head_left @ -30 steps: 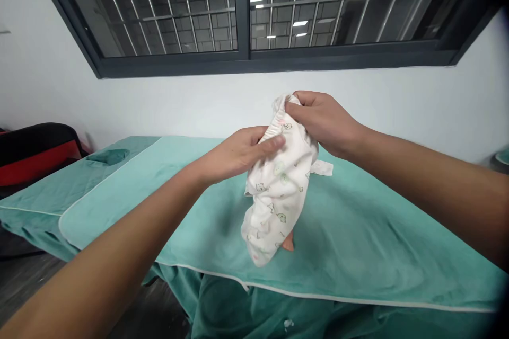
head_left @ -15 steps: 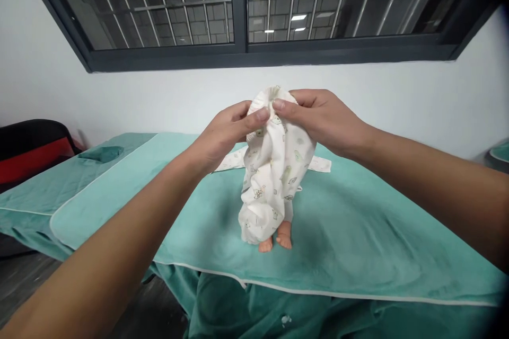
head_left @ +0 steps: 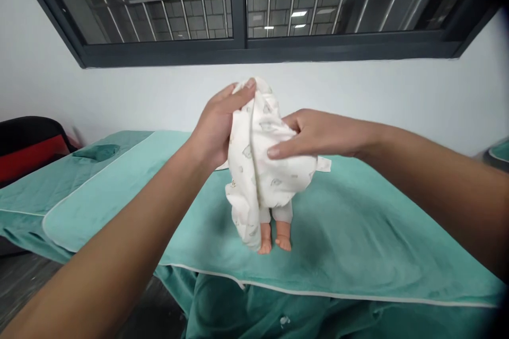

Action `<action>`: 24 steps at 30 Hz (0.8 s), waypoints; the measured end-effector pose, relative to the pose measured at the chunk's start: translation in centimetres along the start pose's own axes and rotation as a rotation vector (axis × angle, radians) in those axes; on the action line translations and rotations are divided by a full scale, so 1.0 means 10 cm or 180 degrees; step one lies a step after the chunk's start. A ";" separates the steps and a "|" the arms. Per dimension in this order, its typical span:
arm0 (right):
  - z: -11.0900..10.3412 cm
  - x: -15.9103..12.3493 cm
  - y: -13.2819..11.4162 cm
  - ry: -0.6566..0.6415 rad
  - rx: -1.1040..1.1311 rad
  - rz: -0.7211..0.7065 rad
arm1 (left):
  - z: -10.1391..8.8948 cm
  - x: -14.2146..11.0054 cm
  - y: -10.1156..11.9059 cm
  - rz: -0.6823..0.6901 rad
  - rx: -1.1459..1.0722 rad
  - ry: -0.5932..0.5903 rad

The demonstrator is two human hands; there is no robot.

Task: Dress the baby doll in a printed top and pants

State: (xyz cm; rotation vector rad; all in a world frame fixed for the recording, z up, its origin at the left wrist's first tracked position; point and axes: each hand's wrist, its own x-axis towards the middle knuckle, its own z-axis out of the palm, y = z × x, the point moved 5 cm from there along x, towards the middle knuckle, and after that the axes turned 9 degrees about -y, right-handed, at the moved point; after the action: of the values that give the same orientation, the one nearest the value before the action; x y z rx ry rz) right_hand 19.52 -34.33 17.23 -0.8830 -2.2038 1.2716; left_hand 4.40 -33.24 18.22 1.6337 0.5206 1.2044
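White baby pants with small printed figures hang from my hands above a doll, covering most of it. My left hand is closed on the gathered top edge, thumb in front. Lower and to the right, my right hand pinches a fold of the cloth, its thumb outside and its other fingers partly hidden behind. Below the fabric show the doll's bare feet and pale leggings. A light sleeve sticks out on the right; the doll's head and body are hidden.
The doll lies on a light green padded mat with white piping, spread over a green-covered bed. A red and black chair-like object stands at the left. Behind are a white wall and a barred window.
My right hand has left the top edge and moved down along the pants. My left hand has risen slightly and shifted left. The cloth has turned and bunched, showing more of the doll's legs.
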 end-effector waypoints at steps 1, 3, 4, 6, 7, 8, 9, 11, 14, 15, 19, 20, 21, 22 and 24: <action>0.03 0.00 0.03 -0.0069 0.0064 0.0001 | 0.03 -0.01 -0.05 -0.0155 -0.0046 -0.0254; 0.04 -0.01 0.05 0.0176 0.0326 -0.0181 | 0.08 -0.06 -0.15 -0.0541 0.0008 -0.0778; 0.03 -0.02 0.05 0.0372 0.0467 -0.0280 | 0.09 -0.10 -0.21 -0.0774 0.0119 -0.1049; 0.00 -0.03 0.07 0.0702 0.0678 -0.0405 | 0.11 -0.17 -0.32 -0.1187 0.0373 -0.1531; -0.01 -0.03 0.08 0.0802 0.0752 -0.0427 | 0.11 -0.19 -0.35 -0.1307 0.0437 -0.1674; -0.01 -0.03 0.10 0.0850 0.0817 -0.0430 | 0.11 -0.19 -0.37 -0.1326 0.0414 -0.1700; 0.00 -0.02 0.12 0.0848 0.0886 -0.0427 | 0.10 -0.18 -0.38 -0.1243 0.0315 -0.1602; 0.03 -0.01 0.19 0.0691 0.1046 -0.0403 | 0.07 -0.12 -0.37 -0.0938 -0.0009 -0.1194; 0.14 -0.01 0.33 0.0119 0.1101 -0.0132 | 0.04 -0.09 -0.42 -0.0749 -0.0418 -0.0788; 0.18 -0.01 0.37 -0.0047 0.1075 -0.0023 | 0.05 -0.09 -0.47 -0.0802 -0.0523 -0.0785; 0.18 0.00 0.47 0.0213 0.1245 -0.0046 | 0.10 -0.17 -0.63 -0.1016 -0.0861 -0.1042; 0.15 0.01 0.47 0.0442 0.1333 -0.0142 | 0.11 -0.19 -0.67 -0.1069 -0.0876 -0.1157; 0.13 0.02 0.47 0.0645 0.1410 -0.0237 | 0.12 -0.23 -0.70 -0.1142 -0.0862 -0.1298; 0.10 0.03 0.48 0.0807 0.1474 -0.0320 | 0.12 -0.26 -0.72 -0.1230 -0.0829 -0.1453; 0.07 0.04 0.51 0.0981 0.1572 -0.0396 | 0.13 -0.30 -0.75 -0.1369 -0.0767 -0.1689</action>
State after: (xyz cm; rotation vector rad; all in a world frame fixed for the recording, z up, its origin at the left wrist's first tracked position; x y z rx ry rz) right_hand 20.38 -32.53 12.43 -0.6770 -1.5815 1.4211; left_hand 5.90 -33.15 10.23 1.4586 0.3444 0.4677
